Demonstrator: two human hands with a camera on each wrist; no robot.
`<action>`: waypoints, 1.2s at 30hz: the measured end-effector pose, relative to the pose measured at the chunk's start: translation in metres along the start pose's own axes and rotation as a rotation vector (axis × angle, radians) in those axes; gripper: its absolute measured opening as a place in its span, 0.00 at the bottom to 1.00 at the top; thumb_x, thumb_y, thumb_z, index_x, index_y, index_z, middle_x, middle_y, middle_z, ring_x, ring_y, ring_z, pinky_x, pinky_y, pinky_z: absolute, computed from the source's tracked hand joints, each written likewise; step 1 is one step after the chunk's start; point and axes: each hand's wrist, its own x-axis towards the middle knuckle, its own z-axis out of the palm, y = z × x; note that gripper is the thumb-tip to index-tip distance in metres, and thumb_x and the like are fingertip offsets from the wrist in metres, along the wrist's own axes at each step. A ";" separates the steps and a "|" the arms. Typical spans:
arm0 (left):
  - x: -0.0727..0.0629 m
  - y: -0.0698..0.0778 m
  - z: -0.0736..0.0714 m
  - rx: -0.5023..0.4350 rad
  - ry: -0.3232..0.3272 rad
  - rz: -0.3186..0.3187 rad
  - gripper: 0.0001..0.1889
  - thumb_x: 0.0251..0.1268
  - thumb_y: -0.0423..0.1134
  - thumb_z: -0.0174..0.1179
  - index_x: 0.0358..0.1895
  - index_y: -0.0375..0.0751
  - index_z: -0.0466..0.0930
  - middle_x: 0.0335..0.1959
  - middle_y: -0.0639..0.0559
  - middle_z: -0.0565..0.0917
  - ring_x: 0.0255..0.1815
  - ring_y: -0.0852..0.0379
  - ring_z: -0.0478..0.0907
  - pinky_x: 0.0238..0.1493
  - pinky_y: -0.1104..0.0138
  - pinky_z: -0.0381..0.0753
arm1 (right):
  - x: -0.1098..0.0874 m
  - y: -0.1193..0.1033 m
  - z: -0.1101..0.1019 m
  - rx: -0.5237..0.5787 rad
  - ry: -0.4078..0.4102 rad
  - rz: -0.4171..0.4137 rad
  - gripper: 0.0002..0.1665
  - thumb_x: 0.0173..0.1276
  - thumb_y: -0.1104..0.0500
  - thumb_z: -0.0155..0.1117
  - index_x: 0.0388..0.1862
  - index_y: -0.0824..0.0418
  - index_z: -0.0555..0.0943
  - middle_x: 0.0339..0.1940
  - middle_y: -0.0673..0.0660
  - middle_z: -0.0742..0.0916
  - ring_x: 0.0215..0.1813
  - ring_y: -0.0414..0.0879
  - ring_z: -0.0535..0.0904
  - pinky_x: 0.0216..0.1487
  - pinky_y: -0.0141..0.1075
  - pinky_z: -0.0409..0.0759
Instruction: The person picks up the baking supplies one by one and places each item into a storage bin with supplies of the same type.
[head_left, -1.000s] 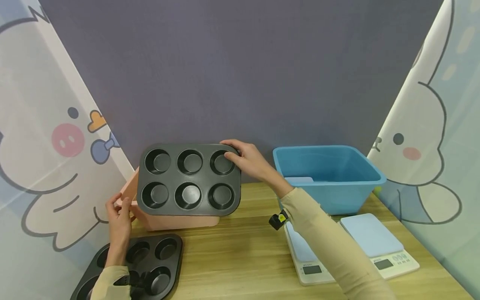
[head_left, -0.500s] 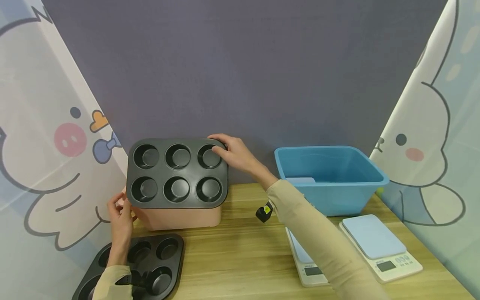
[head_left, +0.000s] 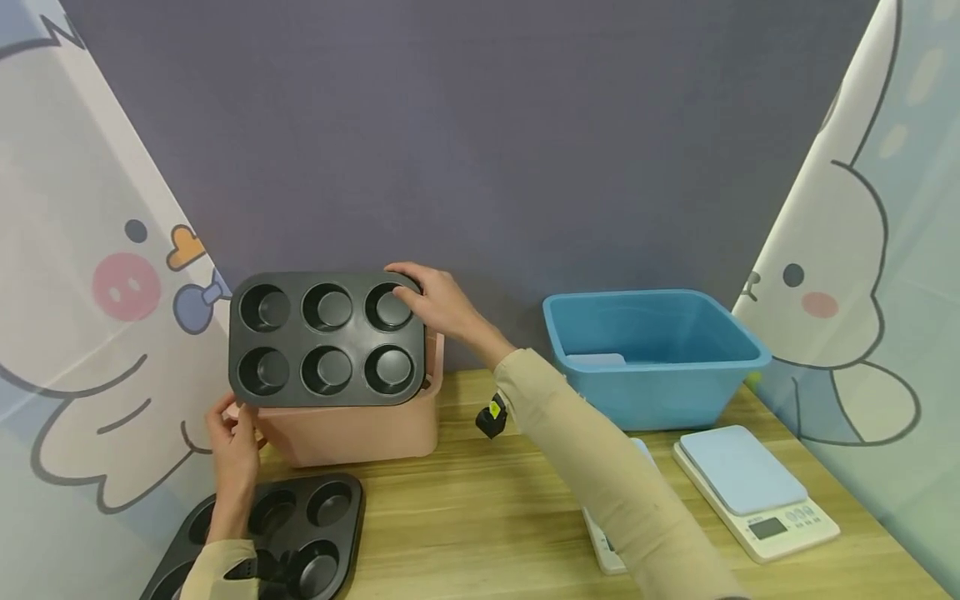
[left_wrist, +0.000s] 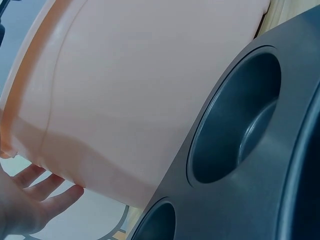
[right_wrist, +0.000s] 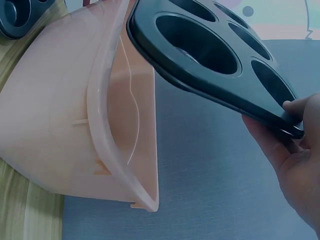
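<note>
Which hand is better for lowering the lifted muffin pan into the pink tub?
Probably the right hand: it grips the muffin pan by a corner, over the pink tub. The left hand only touches the tub's end.

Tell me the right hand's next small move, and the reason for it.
Probably lower the muffin tray slightly toward the pink bin's opening. The right hand grips the tray by one corner, the right wrist view shows it raised above the bin's rim, and the left hand is at the bin's left end, seemingly steadying it.
</note>
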 end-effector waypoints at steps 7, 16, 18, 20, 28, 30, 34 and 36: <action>-0.002 -0.002 0.001 0.027 -0.004 0.020 0.25 0.79 0.49 0.43 0.74 0.52 0.55 0.59 0.63 0.64 0.48 0.68 0.66 0.37 0.82 0.74 | 0.006 0.004 0.006 -0.036 0.031 -0.008 0.23 0.78 0.54 0.53 0.71 0.48 0.73 0.70 0.49 0.78 0.70 0.42 0.73 0.68 0.40 0.72; 0.001 -0.001 -0.001 0.035 -0.005 -0.023 0.27 0.79 0.50 0.43 0.76 0.51 0.53 0.56 0.65 0.64 0.49 0.65 0.68 0.49 0.67 0.81 | 0.013 0.013 0.019 -0.068 0.072 0.006 0.23 0.78 0.53 0.54 0.70 0.47 0.73 0.71 0.49 0.77 0.73 0.43 0.70 0.72 0.39 0.68; 0.002 0.000 0.000 0.017 -0.015 -0.037 0.28 0.79 0.52 0.44 0.76 0.53 0.52 0.61 0.57 0.64 0.54 0.61 0.68 0.59 0.52 0.78 | 0.016 0.015 0.020 -0.075 0.093 0.004 0.23 0.78 0.53 0.54 0.70 0.48 0.73 0.71 0.49 0.77 0.73 0.44 0.70 0.72 0.39 0.68; 0.002 0.002 0.001 0.001 -0.022 -0.046 0.28 0.79 0.53 0.43 0.76 0.55 0.51 0.67 0.49 0.62 0.57 0.58 0.67 0.64 0.39 0.70 | 0.019 0.018 0.020 -0.082 0.108 0.002 0.23 0.78 0.53 0.54 0.70 0.48 0.74 0.70 0.49 0.77 0.72 0.44 0.71 0.72 0.39 0.69; -0.001 0.007 0.004 0.024 -0.006 -0.031 0.28 0.77 0.55 0.45 0.75 0.56 0.54 0.52 0.62 0.65 0.47 0.66 0.67 0.50 0.64 0.77 | 0.020 0.037 0.031 -0.142 0.085 0.021 0.24 0.77 0.54 0.55 0.70 0.47 0.74 0.66 0.52 0.80 0.65 0.48 0.77 0.63 0.44 0.76; -0.001 0.007 0.003 0.010 0.000 -0.024 0.28 0.77 0.54 0.46 0.74 0.55 0.55 0.51 0.62 0.65 0.46 0.66 0.68 0.43 0.73 0.74 | 0.018 0.041 0.036 -0.156 0.071 0.027 0.24 0.77 0.54 0.55 0.70 0.47 0.73 0.66 0.52 0.81 0.65 0.48 0.77 0.62 0.44 0.77; -0.003 0.008 0.003 0.004 -0.003 -0.017 0.28 0.77 0.54 0.47 0.74 0.55 0.55 0.60 0.52 0.65 0.48 0.66 0.68 0.43 0.73 0.74 | 0.013 0.047 0.047 -0.166 0.043 0.038 0.24 0.78 0.56 0.55 0.71 0.48 0.73 0.67 0.52 0.80 0.64 0.48 0.78 0.62 0.44 0.77; -0.005 0.008 0.004 0.016 -0.007 -0.018 0.28 0.77 0.55 0.46 0.75 0.55 0.54 0.64 0.48 0.64 0.49 0.66 0.67 0.46 0.68 0.74 | 0.011 0.048 0.053 -0.175 0.026 0.042 0.24 0.78 0.56 0.55 0.71 0.49 0.73 0.67 0.52 0.79 0.65 0.48 0.77 0.62 0.44 0.77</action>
